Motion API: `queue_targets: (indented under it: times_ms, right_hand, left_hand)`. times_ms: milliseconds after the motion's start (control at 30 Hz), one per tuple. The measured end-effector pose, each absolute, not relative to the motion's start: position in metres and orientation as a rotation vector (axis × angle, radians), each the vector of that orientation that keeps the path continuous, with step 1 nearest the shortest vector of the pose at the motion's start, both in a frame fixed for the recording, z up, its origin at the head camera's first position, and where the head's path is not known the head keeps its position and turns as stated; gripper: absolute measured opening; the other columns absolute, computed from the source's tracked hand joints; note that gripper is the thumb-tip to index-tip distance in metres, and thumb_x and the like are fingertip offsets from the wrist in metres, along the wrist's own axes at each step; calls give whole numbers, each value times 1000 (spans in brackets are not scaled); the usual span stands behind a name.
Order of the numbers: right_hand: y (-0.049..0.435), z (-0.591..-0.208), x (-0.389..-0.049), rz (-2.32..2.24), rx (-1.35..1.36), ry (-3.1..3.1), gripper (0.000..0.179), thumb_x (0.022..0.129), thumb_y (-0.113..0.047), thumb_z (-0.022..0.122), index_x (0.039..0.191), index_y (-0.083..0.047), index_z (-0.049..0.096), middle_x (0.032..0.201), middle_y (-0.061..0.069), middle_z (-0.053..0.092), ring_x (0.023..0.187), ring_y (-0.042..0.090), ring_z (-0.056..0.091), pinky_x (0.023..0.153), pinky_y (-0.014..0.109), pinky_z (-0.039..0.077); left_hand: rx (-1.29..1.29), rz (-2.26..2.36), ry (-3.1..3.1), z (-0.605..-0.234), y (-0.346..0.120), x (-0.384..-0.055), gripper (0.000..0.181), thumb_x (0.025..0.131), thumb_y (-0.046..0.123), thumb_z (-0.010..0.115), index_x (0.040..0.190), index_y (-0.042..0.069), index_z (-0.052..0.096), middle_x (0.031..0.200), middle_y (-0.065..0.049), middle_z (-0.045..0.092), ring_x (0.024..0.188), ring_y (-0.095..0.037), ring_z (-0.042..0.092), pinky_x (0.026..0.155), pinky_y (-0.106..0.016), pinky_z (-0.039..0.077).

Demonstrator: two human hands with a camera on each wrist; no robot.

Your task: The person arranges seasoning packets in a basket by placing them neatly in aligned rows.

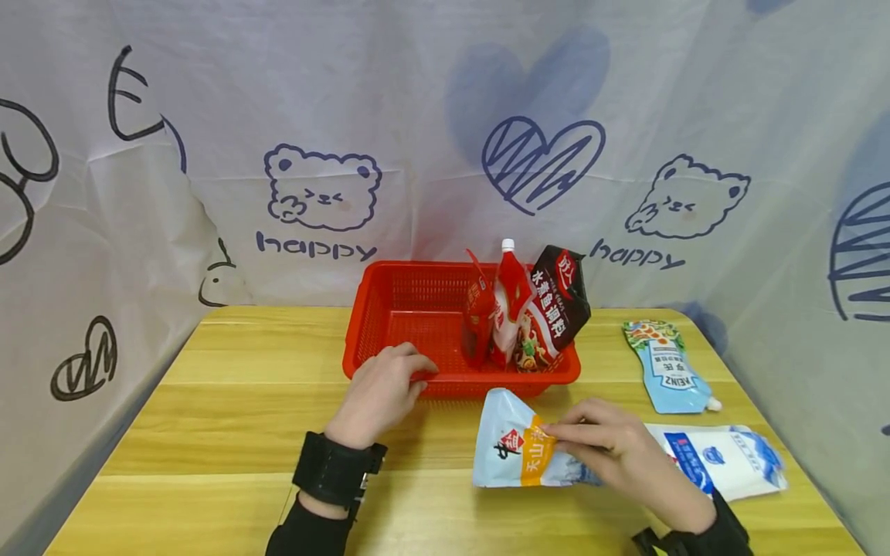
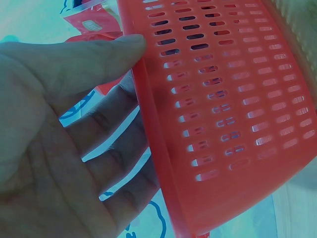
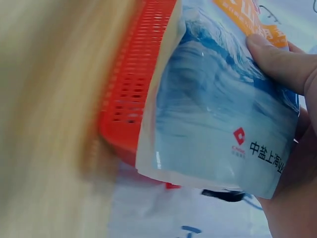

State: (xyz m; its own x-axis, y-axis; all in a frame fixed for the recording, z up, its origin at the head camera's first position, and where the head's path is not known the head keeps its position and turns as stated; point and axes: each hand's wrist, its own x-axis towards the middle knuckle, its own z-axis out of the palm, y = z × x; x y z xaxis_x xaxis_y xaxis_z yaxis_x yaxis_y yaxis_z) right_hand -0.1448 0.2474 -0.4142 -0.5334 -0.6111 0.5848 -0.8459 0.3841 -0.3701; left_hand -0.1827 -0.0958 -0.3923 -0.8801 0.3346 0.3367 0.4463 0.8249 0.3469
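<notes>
My left hand [image 1: 381,394] is at the front left rim of a red plastic basket [image 1: 455,384]. In the left wrist view, the thumb [image 2: 121,49] presses on the rim of the perforated basket wall [image 2: 198,213], while the other fingers reach behind it. A light blue bag of salt [image 1: 501,452] with an orange band is pinched by my right hand [image 1: 626,455], in front of the basket. The right wrist view has the bag [image 3: 213,114] up close, its wave-printed side showing and the thumb across the front.
Upright in the basket's right half stand a red pouch [image 1: 477,316], a red and white capped pouch [image 1: 511,297] and a black seasoning bag [image 1: 559,301]. On the table's right lie a light blue Heinz pouch [image 1: 670,378] and a white and blue bag [image 1: 737,459]. Cloth hangs behind.
</notes>
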Motion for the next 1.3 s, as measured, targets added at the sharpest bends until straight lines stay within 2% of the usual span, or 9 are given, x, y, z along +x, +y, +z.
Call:
queue_targets:
  times_ms: [133, 233, 300, 400, 533, 767, 933, 1100, 1300]
  right_hand:
    - [240, -402, -150, 858, 1232, -2274, 34, 104, -40, 58, 116, -18, 81, 105, -7, 69, 93, 10, 60, 79, 17, 47]
    - [234, -394, -155, 839, 1224, -2253, 37, 105, -42, 56, 117, -18, 81, 106, -6, 69, 94, 11, 60, 79, 18, 46]
    - [230, -388, -159, 839, 1220, -2247, 34, 105, -40, 58, 117, -18, 81, 106, -6, 69, 95, 12, 60, 79, 18, 45]
    - [223, -380, -165, 823, 1205, -2237, 21, 97, -22, 75, 117, -18, 81, 106, -5, 69, 94, 12, 59, 79, 19, 45]
    - [213, -371, -173, 805, 1175, -2220, 44, 78, 4, 86, 116, -16, 81, 106, -4, 69, 96, 13, 60, 80, 19, 46]
    - [196, -359, -183, 801, 1098, -2206, 39, 81, 1, 86, 116, -15, 81, 103, -2, 69, 97, 15, 58, 81, 21, 46]
    - [185, -357, -189, 850, 1047, -2172, 36, 82, -1, 86, 115, -15, 82, 103, 1, 71, 100, 19, 60, 87, 27, 47]
    - [175, -357, -192, 903, 1042, -2105, 35, 81, -1, 86, 114, -14, 82, 102, 2, 73, 99, 21, 62, 87, 25, 47]
    - [166, -358, -195, 924, 1039, -2082, 35, 82, 0, 85, 114, -14, 82, 102, 2, 72, 98, 20, 61, 86, 23, 47]
  left_hand:
    - [-597, -611, -2752, -393, -96, -184, 23, 84, 3, 85, 105, 12, 82, 97, -4, 71, 84, -22, 63, 70, -28, 53]
    - [-594, -606, -2755, -393, -96, -185, 23, 84, 3, 85, 105, 12, 82, 97, -4, 71, 84, -22, 64, 70, -29, 54]
    - [-593, -601, -2755, -393, -95, -185, 23, 83, 3, 86, 105, 12, 82, 97, -4, 72, 85, -23, 64, 71, -29, 55]
    - [-593, -593, -2749, -393, -95, -185, 23, 83, 3, 86, 104, 12, 82, 97, -4, 72, 85, -23, 64, 71, -30, 55]
    - [-595, -594, -2745, -393, -95, -186, 23, 83, 3, 86, 104, 12, 82, 96, -4, 71, 84, -23, 64, 69, -29, 54]
    - [-587, -590, -2761, -393, -95, -186, 22, 84, 4, 85, 104, 9, 81, 96, -5, 70, 84, -23, 63, 68, -29, 53]
    - [-557, -580, -2779, -392, -95, -185, 21, 83, 7, 87, 102, 6, 80, 92, -4, 68, 81, -23, 62, 67, -30, 52]
    - [-503, -605, -2784, -392, -95, -184, 27, 82, 8, 89, 105, 3, 76, 89, -6, 67, 77, -23, 60, 64, -30, 52]
    - [-489, -647, -2779, -393, -97, -184, 31, 83, 8, 88, 111, 5, 74, 94, -7, 70, 82, -25, 63, 69, -35, 56]
